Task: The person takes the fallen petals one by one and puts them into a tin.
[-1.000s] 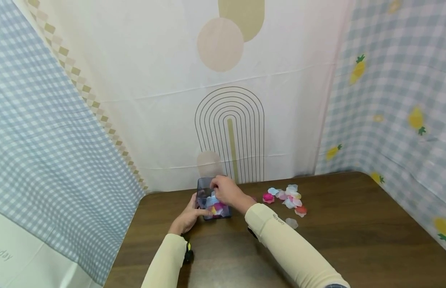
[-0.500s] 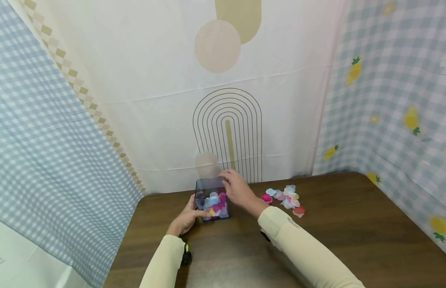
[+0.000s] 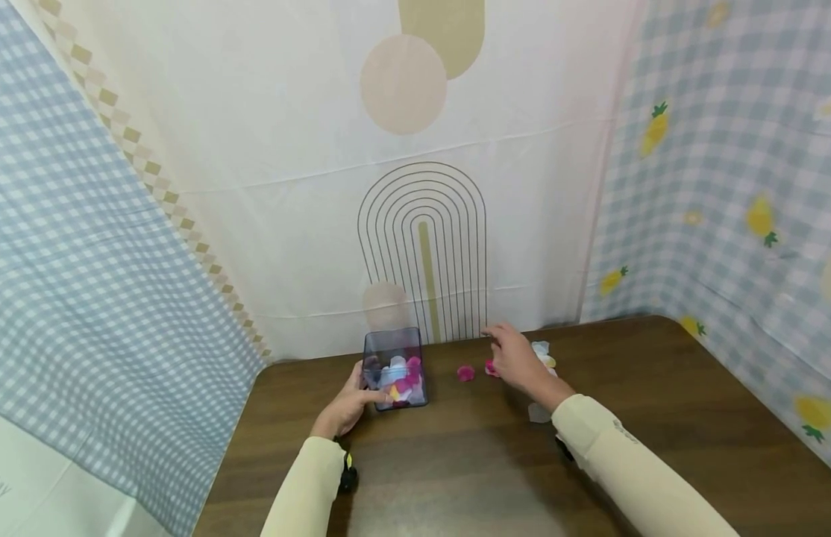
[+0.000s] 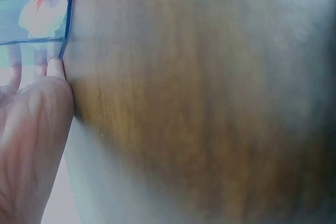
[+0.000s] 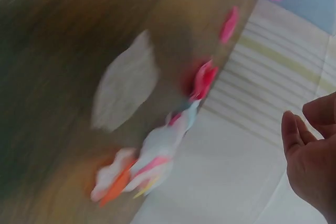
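Observation:
A see-through bluish box [image 3: 392,341] with several artificial petals [image 3: 402,377] in it, white, magenta and yellow, sits near the table's back edge. My left hand [image 3: 348,406] grips its left side, thumb across the front; fingers show through the clear wall [image 4: 39,40] in the left wrist view. My right hand [image 3: 519,362] hovers over the loose petals to the right, fingers loosely bent. In the right wrist view, that hand [image 5: 315,150] shows nothing between its fingers. It partly hides the pile in the head view.
Two magenta petals [image 3: 465,373] lie between the box and the pile. White and yellow petals [image 3: 543,354] are bunched at the back right, with a pale petal [image 3: 539,413] nearer me. A patterned cloth [image 3: 308,246] hangs behind the brown wooden table [image 3: 415,462].
My right hand has left the box and travelled right to the loose petals, uncovering a magenta petal beside the box. The left hand keeps its hold on the box.

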{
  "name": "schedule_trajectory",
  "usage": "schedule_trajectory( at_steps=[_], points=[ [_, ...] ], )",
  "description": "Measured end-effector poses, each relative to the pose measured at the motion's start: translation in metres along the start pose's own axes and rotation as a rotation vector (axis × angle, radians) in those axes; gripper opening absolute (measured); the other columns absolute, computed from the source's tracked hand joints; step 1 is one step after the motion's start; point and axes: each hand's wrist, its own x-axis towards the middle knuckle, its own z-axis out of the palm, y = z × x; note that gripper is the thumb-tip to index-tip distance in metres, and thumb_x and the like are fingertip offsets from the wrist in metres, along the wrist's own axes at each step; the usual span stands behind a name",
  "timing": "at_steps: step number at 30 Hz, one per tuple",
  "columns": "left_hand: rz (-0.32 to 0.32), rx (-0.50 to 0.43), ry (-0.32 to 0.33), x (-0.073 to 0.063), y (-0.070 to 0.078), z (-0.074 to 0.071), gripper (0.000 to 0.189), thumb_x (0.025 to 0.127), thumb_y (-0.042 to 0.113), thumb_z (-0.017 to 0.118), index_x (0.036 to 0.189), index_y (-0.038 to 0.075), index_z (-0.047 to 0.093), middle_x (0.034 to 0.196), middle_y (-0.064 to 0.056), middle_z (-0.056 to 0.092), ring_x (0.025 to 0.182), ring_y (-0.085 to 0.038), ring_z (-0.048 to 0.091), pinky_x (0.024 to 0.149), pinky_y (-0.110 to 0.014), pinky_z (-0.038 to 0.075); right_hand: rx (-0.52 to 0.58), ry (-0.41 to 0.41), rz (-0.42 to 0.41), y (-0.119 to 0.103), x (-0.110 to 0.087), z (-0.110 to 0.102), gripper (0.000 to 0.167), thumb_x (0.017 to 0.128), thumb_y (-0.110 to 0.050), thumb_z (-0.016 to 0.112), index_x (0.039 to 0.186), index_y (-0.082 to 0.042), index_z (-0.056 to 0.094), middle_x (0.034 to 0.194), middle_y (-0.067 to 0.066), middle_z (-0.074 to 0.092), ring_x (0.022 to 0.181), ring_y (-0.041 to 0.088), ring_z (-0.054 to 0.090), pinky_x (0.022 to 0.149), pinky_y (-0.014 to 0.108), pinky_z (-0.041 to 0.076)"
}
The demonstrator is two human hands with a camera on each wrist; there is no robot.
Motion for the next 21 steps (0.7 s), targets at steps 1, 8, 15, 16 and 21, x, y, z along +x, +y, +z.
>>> schedule_trajectory(
  at_steps=[1,8,15,16,21],
  points=[
    [0.002,0.0,0.001,0.0,0.0,0.0,0.107,0.079,0.0,0.083,0.164,0.013,0.02,0.172,-0.019,0.029,0.161,-0.038,0.02,0.135,-0.063,0.005,-0.007,-0.006,0.006,0.004,-0.002,-0.002,0.039,0.102,0.006,0.051,0.138,0.005,0.064,0.138,0.023,0.065,0.124,0.039,0.067,0.104,0.052,0.057],
    [0.0,-0.013,-0.002,0.001,-0.001,0.001,0.107,0.079,0.0,0.083,0.165,0.014,0.02,0.17,-0.018,0.032,0.159,-0.037,0.024,0.135,-0.061,0.007,-0.034,-0.052,0.02,0.019,-0.013,-0.005,0.047,0.097,0.006,0.056,0.145,0.005,0.059,0.14,0.027,0.063,0.131,0.043,0.063,0.107,0.056,0.055],
    [0.004,-0.008,-0.006,0.0,-0.001,0.001,0.107,0.08,0.0,0.083,0.164,0.014,0.02,0.17,-0.017,0.031,0.159,-0.036,0.024,0.135,-0.06,0.008,-0.103,-0.109,-0.029,0.033,-0.021,0.006,0.038,0.097,0.004,0.063,0.135,0.009,0.065,0.128,0.026,0.069,0.122,0.041,0.067,0.104,0.055,0.056],
    [0.002,-0.011,-0.004,0.0,0.0,0.0,0.106,0.08,0.0,0.083,0.164,0.014,0.02,0.17,-0.017,0.031,0.158,-0.036,0.024,0.135,-0.059,0.008,-0.112,-0.114,-0.039,0.034,-0.021,0.008,0.034,0.097,0.003,0.065,0.131,0.008,0.068,0.125,0.025,0.07,0.12,0.041,0.068,0.104,0.055,0.056],
    [0.014,-0.013,0.0,0.002,-0.001,0.001,0.105,0.079,-0.001,0.082,0.163,0.012,0.021,0.169,-0.018,0.033,0.158,-0.037,0.025,0.135,-0.059,0.008,-0.191,-0.185,-0.071,0.039,-0.02,0.014,0.024,0.097,-0.004,0.072,0.121,0.001,0.075,0.118,0.016,0.074,0.114,0.037,0.068,0.101,0.054,0.057]
  ],
)
